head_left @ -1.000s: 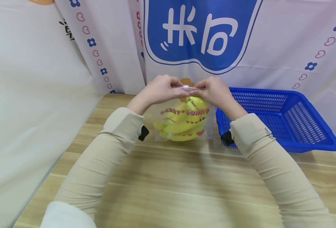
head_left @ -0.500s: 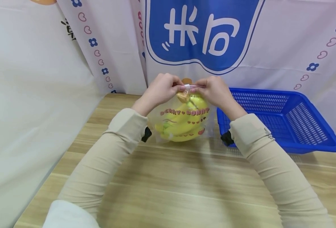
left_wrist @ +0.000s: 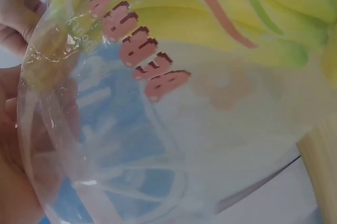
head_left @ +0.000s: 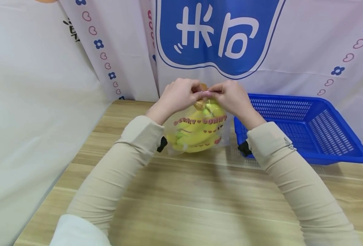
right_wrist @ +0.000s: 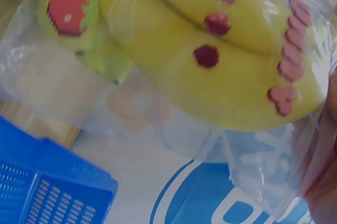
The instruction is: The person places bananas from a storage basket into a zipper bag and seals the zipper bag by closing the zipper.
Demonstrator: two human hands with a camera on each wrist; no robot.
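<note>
A clear zip bag (head_left: 223,138) with red "Berry Bunny" lettering stands on the table, holding a bunch of yellow bananas (head_left: 193,138) with green tips. My left hand (head_left: 179,94) pinches the pink strip at the bag's top edge between thumb and fingers. Right beside it, my right hand (head_left: 233,97) pinches the same strip, and the thumbs nearly meet. The zip's slider is hidden behind the fingers. In the left wrist view the bag's film (left_wrist: 253,129) fills most of the picture. The right wrist view shows the bananas (right_wrist: 174,50) close up through the plastic.
A blue plastic basket (head_left: 343,116) with slotted walls stands to the right, close to my right wrist. The wooden table (head_left: 181,198) stretches toward me. Behind the bag hangs a white cloth (head_left: 129,65) with a blue sign.
My left hand has moved right along the bag's top edge, closer to my right hand. The white slider, visible earlier between the hands, is now covered. My right hand has barely moved.
</note>
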